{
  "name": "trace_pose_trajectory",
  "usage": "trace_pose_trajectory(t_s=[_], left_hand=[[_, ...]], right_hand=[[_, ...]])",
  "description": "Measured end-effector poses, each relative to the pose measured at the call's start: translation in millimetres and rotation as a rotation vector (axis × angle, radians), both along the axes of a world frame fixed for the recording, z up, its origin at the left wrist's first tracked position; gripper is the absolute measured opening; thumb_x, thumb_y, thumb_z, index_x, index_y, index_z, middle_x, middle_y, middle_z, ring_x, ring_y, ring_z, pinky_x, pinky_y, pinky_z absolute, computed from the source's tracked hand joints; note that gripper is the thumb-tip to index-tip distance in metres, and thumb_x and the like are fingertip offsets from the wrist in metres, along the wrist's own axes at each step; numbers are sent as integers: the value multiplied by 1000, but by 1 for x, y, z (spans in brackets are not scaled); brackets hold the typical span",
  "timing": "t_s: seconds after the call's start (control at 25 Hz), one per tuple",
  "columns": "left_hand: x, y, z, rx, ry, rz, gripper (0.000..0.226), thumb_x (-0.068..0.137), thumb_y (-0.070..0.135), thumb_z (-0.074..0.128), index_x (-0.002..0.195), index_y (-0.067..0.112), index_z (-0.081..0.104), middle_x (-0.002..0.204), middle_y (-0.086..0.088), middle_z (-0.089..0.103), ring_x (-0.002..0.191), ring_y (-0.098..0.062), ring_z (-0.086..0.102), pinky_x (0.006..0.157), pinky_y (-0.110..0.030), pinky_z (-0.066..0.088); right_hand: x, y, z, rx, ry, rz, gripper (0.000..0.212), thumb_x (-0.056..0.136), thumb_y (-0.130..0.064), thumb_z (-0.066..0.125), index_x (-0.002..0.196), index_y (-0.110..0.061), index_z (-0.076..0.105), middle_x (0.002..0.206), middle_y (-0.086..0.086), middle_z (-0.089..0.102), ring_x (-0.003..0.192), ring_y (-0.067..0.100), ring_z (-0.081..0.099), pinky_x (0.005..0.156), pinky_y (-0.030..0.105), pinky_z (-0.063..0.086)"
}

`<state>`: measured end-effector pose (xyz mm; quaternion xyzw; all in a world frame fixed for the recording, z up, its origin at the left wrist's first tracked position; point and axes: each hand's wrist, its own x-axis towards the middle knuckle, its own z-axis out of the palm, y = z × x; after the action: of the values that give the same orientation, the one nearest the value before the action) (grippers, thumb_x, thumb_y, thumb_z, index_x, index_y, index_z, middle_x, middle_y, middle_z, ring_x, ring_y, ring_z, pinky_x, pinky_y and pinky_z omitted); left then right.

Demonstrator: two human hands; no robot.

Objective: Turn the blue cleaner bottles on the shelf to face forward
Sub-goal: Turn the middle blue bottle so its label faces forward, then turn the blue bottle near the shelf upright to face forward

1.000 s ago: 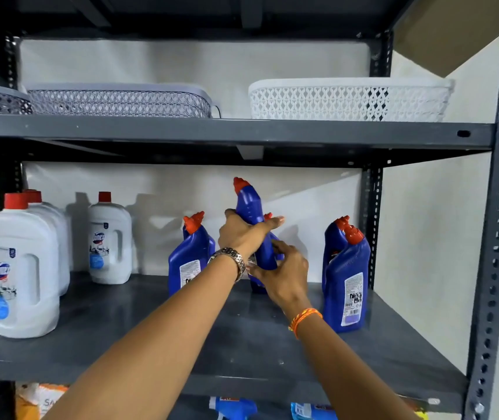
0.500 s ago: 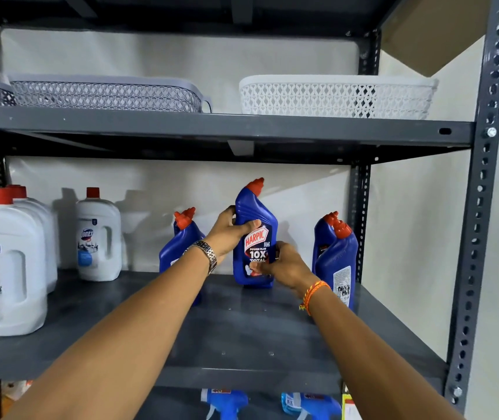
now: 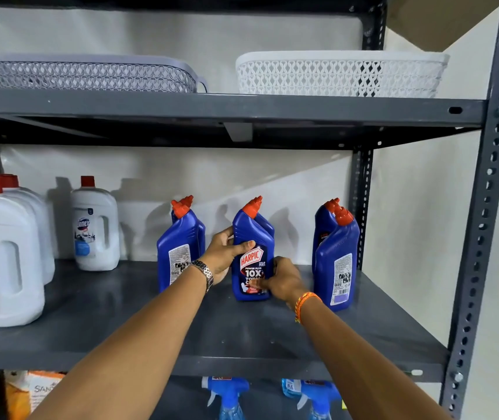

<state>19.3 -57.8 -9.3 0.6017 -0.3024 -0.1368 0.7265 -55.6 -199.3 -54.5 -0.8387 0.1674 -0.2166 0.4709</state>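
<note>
A blue cleaner bottle with a red cap stands upright on the grey shelf, its front label facing me. My left hand grips its left side, thumb across the label. My right hand holds its lower right, fingers over the label's bottom. Another blue bottle stands right behind it. At the left, a blue bottle pair shows its back label. At the right, a second blue bottle pair also shows a back label.
White jugs with red caps stand at the shelf's left, one more white jug further back. Grey basket and white basket sit on the upper shelf. Spray bottles are below. A perforated upright bounds the right.
The middle bottle was lifted with its label facing away; it has been turned label-forward and set down on the shelf. Both hands stay on it, lower than before.
</note>
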Motion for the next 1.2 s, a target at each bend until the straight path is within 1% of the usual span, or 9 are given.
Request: trace_pose_trajectory(t_s=[0.16,0.32,0.48,0.6,0.72,0.84,0.92,1.04,1.2], left_hand=[[3,1,-4,5,18,-22,45,85,4,71,127,13,60,112,-11,72,103,-26,69,85,-36,58],[-3,4,-3,33,-33,18,47,80,2,76,122,16,61,118,-14,71,118,-36,65,90,-40,57],[-19,8,16,-77,-121,393,70,62,0,88,124,14,58,115,-5,69,104,-20,68,90,-35,57],[-41,3,31,-271,-162,586,54,63,-1,88,107,14,61,91,1,71,82,-11,70,80,-25,60],[-66,-24,33,-251,-251,454,40,68,-2,84,103,6,68,92,-8,75,81,-14,72,77,-21,60],[-80,-63,21,-35,-247,238,47,75,8,83,118,4,66,110,-10,73,96,-16,70,80,-17,57],[-82,-89,8,116,-223,135,59,78,17,82,131,5,59,122,-8,68,110,-19,66,91,-24,55],[-84,-117,-13,187,-231,68,55,81,19,79,130,4,59,127,-10,69,115,-25,67,99,-37,55],[-83,-130,-22,102,-205,78,38,85,14,73,120,3,64,117,-17,73,108,-31,71,95,-43,58]], right_hand=[[2,0,-5,-32,19,-11,63,70,-16,91,125,-10,60,122,8,72,116,27,68,102,46,56],[-14,1,3,-130,26,1,60,78,-17,85,129,-8,54,127,11,68,118,28,65,101,40,55],[-68,-5,23,-130,-214,-43,59,82,-10,81,135,-8,54,125,10,63,97,10,66,84,19,53],[-111,-23,35,-48,-466,-198,51,73,-6,87,117,-12,63,110,3,66,91,8,65,74,16,52],[-133,-54,37,77,-570,-357,60,64,-8,93,112,-13,58,107,3,66,89,17,64,75,25,53],[-132,-77,29,182,-441,-261,75,64,4,90,116,-17,40,98,-6,57,84,9,59,68,24,51],[-124,-93,17,254,-339,-134,68,63,12,87,110,-13,44,95,-4,61,83,11,64,58,20,54],[-112,-115,0,298,-241,-2,69,65,13,85,126,5,54,118,19,72,100,30,72,62,21,61],[-107,-125,-8,329,-193,76,63,73,14,79,130,2,56,110,10,74,91,15,73,70,22,62]])
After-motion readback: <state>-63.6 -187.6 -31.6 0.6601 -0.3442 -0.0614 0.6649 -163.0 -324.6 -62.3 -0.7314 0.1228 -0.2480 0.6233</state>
